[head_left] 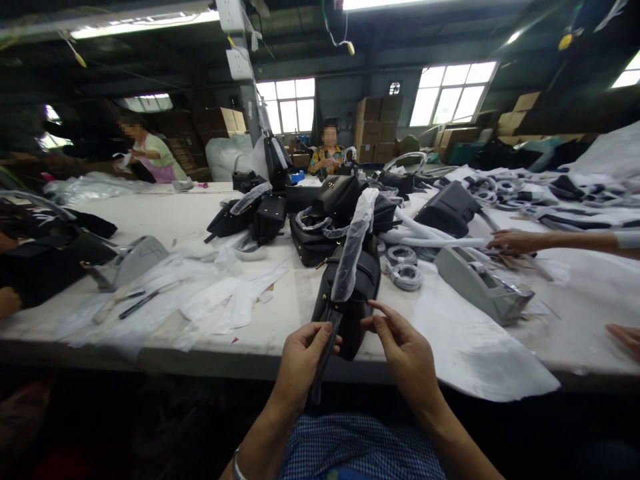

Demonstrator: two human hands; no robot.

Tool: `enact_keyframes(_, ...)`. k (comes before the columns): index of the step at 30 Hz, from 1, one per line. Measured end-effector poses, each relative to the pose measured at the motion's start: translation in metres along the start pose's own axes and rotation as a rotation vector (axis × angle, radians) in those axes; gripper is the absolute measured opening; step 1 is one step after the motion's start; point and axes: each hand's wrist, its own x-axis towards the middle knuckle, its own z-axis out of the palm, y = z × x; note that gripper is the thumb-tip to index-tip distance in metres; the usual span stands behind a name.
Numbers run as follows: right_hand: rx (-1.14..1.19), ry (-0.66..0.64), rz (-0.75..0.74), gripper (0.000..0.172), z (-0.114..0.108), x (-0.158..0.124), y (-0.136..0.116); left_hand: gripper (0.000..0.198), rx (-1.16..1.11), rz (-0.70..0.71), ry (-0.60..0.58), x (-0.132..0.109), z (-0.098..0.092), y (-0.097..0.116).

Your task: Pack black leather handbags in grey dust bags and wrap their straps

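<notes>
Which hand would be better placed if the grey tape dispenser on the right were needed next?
Probably the right hand: it is nearer the tape dispenser, at the side of the black bag, though its grip is unclear. The left hand is farther away and occupied, pinching a dark strap.

You see windows (453, 95) glaring white beneath a dim ceiling (440, 33), your worktop (143, 215) brightly lit, the view's edges stretched.

Ahead, piled black bags (337, 193) block the middle! To the right, coiled rings (406, 285) and a tape dispenser (483, 287) crowd the way; left of the held bag (354, 337), a slim lane of table (296, 297) runs free beside white sheets (217, 307).
</notes>
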Motion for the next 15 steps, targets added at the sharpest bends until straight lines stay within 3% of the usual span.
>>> enact_keyframes(3, -0.018, 0.091, -0.025, 0.043, -0.009, 0.013, 0.015, 0.046, 0.056, 0.038, 0.014, 0.004, -0.004, -0.006)
enact_keyframes(8, -0.023, 0.141, -0.062, 0.048, -0.018, 0.045, 0.044, 0.051, 0.143, 0.250, 0.204, 0.010, -0.016, -0.014)
enact_keyframes(11, -0.036, 0.116, -0.037, 0.061, -0.016, 0.076, 0.054, 0.061, 0.187, 0.339, 0.160, 0.020, -0.018, -0.019)
enact_keyframes(15, -0.094, 0.139, 0.014, 0.073, -0.004, 0.110, 0.059, 0.071, 0.042, 0.188, 0.129, 0.044, -0.011, -0.024)
